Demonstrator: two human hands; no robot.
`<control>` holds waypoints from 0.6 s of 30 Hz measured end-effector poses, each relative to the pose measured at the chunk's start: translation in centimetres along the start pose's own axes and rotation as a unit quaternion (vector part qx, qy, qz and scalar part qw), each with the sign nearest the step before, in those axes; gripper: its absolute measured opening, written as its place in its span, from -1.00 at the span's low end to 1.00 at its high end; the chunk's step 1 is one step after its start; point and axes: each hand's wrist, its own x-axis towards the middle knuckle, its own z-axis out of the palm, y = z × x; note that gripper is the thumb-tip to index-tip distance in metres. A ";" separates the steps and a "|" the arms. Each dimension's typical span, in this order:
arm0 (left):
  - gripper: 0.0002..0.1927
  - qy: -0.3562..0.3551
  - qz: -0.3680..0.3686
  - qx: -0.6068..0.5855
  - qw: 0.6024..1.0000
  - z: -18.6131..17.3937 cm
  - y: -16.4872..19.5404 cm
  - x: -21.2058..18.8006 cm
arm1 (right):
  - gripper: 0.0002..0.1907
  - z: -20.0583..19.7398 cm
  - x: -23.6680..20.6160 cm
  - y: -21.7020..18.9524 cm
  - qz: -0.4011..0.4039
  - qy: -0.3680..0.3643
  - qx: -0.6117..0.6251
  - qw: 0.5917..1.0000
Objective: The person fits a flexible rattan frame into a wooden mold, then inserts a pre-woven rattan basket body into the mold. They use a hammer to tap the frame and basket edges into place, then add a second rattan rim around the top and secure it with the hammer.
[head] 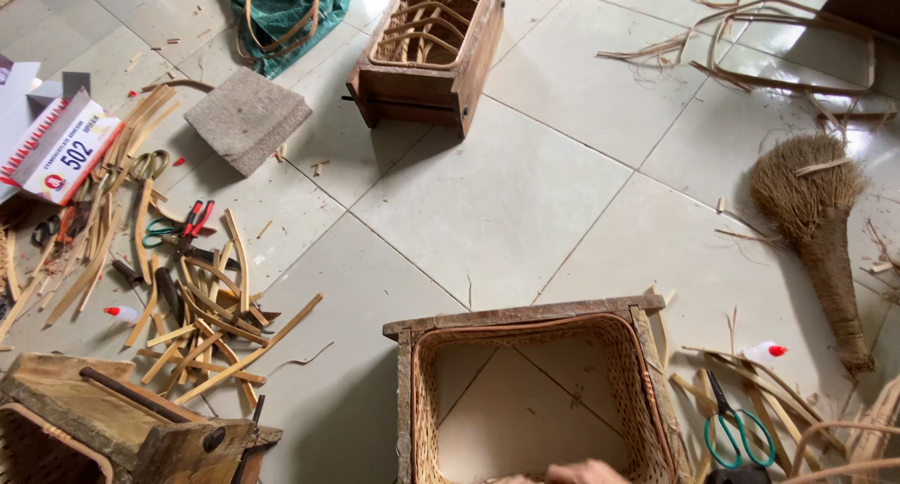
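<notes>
A woven basket sits inside a wooden frame, directly under a hand touching its near rim; which hand, and its grip, I cannot tell. Green-handled scissors lie just right of it.

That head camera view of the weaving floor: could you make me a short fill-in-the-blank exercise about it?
1. The woven basket sits inside a square ____ frame.
2. The scissors right of that frame have ____ handles.
3. The brown broom lies on the tiled ____.
4. The grey block lies beside a green ____.

Missing words: wooden; green; floor; bag
</notes>
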 end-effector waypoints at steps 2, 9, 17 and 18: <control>-0.89 0.036 0.031 0.030 0.998 -0.7 0.9 -0.1 | -0.81 -3.7 0.5 0.3 -0.024 -0.004 0.008 1.000; -0.79 0.301 0.197 0.223 0.906 -10.4 2.9 10.0 | -0.77 -14.7 8.3 1.6 0.021 0.213 -0.188 0.959; -0.85 0.304 0.164 0.280 0.896 -11.1 3.0 12.9 | -0.77 -14.0 11.6 3.1 -0.014 0.224 -0.327 0.918; -0.85 0.303 0.160 0.280 0.897 -10.9 2.6 13.0 | -0.80 -13.8 11.8 3.5 -0.008 0.211 -0.331 0.920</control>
